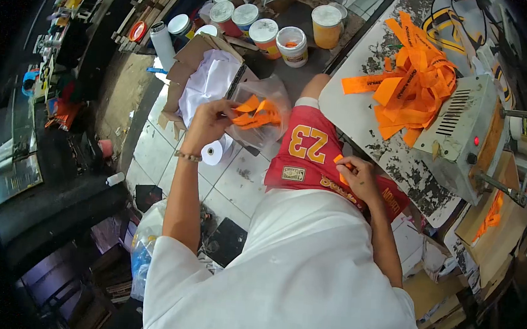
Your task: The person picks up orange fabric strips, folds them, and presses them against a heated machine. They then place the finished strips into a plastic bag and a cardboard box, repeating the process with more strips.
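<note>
My left hand [213, 122] is at the edge of a clear plastic bag [280, 96], its fingers closed by the orange strips [259, 113] that lie in the bag; whether it grips the plastic or a strip I cannot tell. Over the red shorts [304, 144], my right hand [358, 177] is closed on a small orange strip [343, 169]. A tangled pile of printed orange strips [414, 83] lies on the worn white table [352, 109] at the right, against a grey metal device [459, 125] with a lit red light.
A cardboard box [175, 78] holding white material stands beyond my left hand. Several paint tubs [292, 47] stand at the top. A white roll [213, 153] is on the tiled floor [235, 178]. A wooden board [504, 230] with an orange strip lies at the far right.
</note>
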A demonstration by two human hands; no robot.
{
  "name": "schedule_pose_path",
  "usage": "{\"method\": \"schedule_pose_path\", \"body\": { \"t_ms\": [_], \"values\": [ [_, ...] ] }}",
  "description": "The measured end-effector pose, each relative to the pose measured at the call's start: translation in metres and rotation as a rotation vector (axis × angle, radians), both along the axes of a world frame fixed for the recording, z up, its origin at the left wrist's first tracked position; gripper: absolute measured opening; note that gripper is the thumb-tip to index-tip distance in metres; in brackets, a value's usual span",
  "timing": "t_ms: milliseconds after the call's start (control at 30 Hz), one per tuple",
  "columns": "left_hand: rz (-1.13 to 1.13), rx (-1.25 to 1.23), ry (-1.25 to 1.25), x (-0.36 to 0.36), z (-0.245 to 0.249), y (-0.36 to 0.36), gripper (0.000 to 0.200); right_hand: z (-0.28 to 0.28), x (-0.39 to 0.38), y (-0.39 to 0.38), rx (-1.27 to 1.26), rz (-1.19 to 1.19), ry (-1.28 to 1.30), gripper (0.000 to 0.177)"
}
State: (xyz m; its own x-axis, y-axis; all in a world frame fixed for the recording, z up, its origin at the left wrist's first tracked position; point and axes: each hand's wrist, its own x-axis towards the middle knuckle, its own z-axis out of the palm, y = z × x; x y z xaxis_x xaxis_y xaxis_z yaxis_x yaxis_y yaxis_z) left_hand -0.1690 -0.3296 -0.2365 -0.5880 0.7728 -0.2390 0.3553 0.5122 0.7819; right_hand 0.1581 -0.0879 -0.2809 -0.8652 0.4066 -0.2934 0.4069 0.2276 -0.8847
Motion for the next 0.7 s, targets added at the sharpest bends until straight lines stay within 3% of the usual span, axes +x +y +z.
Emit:
{"method": "schedule_pose_path", "body": {
  "t_ms": [67,200,533,633,700],
  "values": [
    [0.115,0.330,-0.143,0.002,-0.014,-0.021,0.014,0.000,0.004,0.000,-0.041,-0.014,-0.006,0.017],
    [0.251,0.383,-0.351,0.003,-0.018,-0.032,0.018,0.011,0.009,0.002,0.003,0.003,-0.009,0.016],
    [0.251,0.445,-0.438,-0.006,-0.021,-0.027,0.017,0.037,0.025,-0.006,0.011,0.001,0.099,0.014],
    [0.265,0.364,-0.432,0.000,-0.004,-0.011,0.017,0.056,0.030,-0.008,-0.024,0.009,0.079,0.014],
    [0.212,0.297,-0.440,-0.003,-0.007,-0.006,0.015,0.070,0.033,-0.012,-0.206,-0.029,0.107,0.016]
  ]
}}
